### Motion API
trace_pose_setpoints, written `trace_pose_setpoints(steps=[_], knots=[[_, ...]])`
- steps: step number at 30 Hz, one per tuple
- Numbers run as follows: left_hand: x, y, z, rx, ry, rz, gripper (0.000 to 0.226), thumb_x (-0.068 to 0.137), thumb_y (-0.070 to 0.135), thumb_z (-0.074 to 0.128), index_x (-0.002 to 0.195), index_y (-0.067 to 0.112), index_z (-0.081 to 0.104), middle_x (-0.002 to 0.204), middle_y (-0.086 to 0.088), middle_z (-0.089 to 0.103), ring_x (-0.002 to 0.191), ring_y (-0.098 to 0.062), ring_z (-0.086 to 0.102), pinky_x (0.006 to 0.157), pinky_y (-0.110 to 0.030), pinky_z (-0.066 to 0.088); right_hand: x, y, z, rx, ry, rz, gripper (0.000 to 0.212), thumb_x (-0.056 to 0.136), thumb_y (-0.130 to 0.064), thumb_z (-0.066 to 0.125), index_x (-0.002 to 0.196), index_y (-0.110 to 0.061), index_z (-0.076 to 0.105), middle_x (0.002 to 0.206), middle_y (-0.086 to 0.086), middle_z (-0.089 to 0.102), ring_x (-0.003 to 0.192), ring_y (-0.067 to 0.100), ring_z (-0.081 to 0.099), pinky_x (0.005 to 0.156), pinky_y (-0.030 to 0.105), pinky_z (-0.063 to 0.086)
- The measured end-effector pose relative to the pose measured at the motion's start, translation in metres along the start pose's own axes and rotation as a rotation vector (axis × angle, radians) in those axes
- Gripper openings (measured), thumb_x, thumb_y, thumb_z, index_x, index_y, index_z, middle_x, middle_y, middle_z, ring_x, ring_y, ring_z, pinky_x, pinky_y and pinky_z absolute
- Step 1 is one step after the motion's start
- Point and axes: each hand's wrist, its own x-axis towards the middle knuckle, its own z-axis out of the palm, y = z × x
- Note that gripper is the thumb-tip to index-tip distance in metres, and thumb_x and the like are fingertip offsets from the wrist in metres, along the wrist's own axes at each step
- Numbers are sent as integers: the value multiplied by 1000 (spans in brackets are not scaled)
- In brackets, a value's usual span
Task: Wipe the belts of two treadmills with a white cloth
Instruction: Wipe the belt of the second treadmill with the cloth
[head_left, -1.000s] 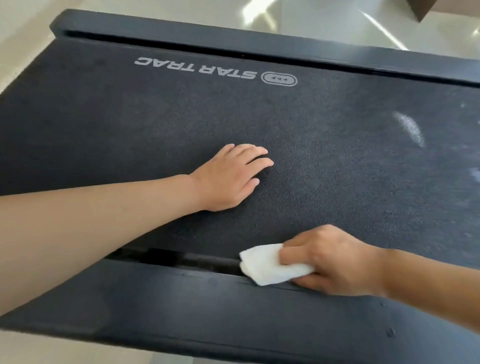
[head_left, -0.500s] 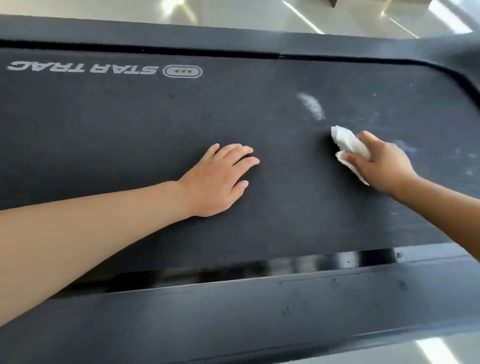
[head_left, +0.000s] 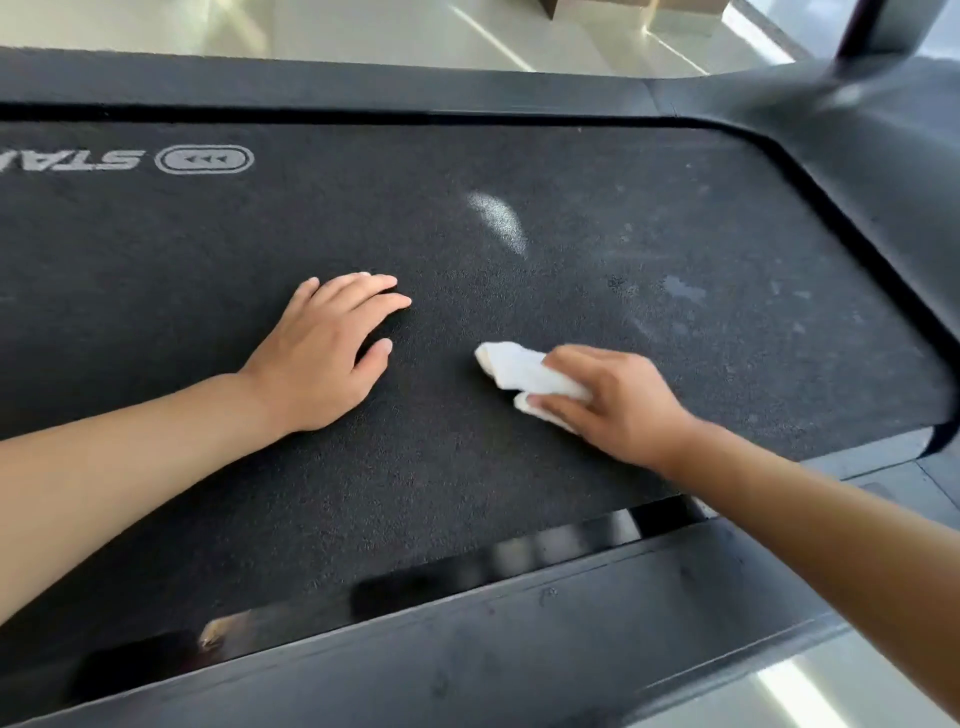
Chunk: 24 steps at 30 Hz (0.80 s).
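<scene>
The left hand (head_left: 322, 358) rests flat on the treadmill belt (head_left: 519, 493), left of centre. The right hand (head_left: 618, 405) lies on the belt just to its right, on top of the cloth (head_left: 519, 371). A side rail (head_left: 519, 639) runs before the belt, another rail (head_left: 363, 85) behind it; what appears to be the motor hood (head_left: 857, 140) stands at far right.

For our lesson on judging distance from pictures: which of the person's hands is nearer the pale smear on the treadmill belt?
Right, narrowly. The right hand grips the white cloth below the pale smear, slightly to its right; the left hand rests flat, down-left of it.
</scene>
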Motion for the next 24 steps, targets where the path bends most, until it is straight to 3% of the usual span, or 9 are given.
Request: trace_pose_setpoints(steps=[3, 6, 9, 12, 14, 16, 18, 21, 24], knots=[[0, 0, -1, -2, 12, 1, 59, 95, 44, 35, 146, 23, 55, 158, 2, 47, 148, -24, 40, 121, -58, 26, 32, 84, -25, -166, 193, 548, 46, 92, -66, 55, 88, -22, 42, 72, -5, 53, 75, 32, 57, 63, 35, 38], [-1, 0, -1, 1, 10, -1, 59, 95, 45, 34, 145, 23, 56, 158, 2, 48, 147, -24, 41, 121, -58, 26, 58, 102, -28, -221, 265, 756, 45, 92, -63, 49, 97, -19, 44, 83, 11, 61, 85, 42, 62, 69, 39, 41], [-1, 1, -1, -13, 3, -7, 58, 95, 44, 35, 146, 23, 56, 158, 3, 47, 149, -24, 39, 122, -59, 25, 77, 42, -4, -208, 202, 595, 39, 94, -60, 51, 101, -22, 48, 88, 10, 66, 86, 39, 64, 68, 38, 41], [0, -4, -1, -57, -7, -14, 54, 96, 36, 41, 146, 22, 55, 159, 3, 46, 150, -22, 38, 123, -56, 24, 67, -55, 26, -80, 81, 254, 38, 93, -58, 59, 91, -23, 44, 77, -9, 53, 79, 29, 60, 63, 36, 40], [1, -10, -4, -126, -23, -8, 53, 93, 32, 45, 143, 22, 57, 158, 2, 49, 149, -23, 40, 123, -55, 26, 42, -108, 38, 46, -31, -5, 35, 93, -55, 63, 89, -24, 48, 79, -8, 53, 78, 24, 58, 63, 36, 41], [0, -17, -7, -140, -30, 16, 50, 95, 35, 44, 141, 22, 59, 156, 1, 51, 148, -22, 43, 123, -56, 29, 15, -125, 42, 136, -149, -247, 28, 96, -48, 63, 97, -20, 58, 88, -5, 59, 82, 23, 60, 66, 36, 44], [-4, -18, -8, -103, -28, 38, 51, 98, 37, 40, 143, 21, 58, 157, 2, 50, 149, -22, 41, 124, -54, 29, 4, -101, 33, 166, -146, -287, 29, 96, -47, 62, 98, -18, 62, 90, -5, 60, 84, 20, 61, 69, 33, 46], [-9, -15, -5, -53, -13, 41, 52, 98, 36, 38, 144, 20, 56, 158, 2, 49, 150, -23, 40, 124, -53, 29, 18, -20, 10, 11, 111, 111, 42, 89, -61, 66, 86, -22, 54, 78, -9, 57, 74, 16, 57, 65, 34, 49], [-7, -14, -5, -43, -5, 37, 51, 97, 36, 39, 143, 21, 57, 156, 1, 51, 148, -24, 43, 122, -54, 32, 39, 86, -27, -176, 286, 668, 49, 90, -65, 56, 88, -17, 46, 77, 1, 61, 80, 34, 61, 65, 37, 43]])
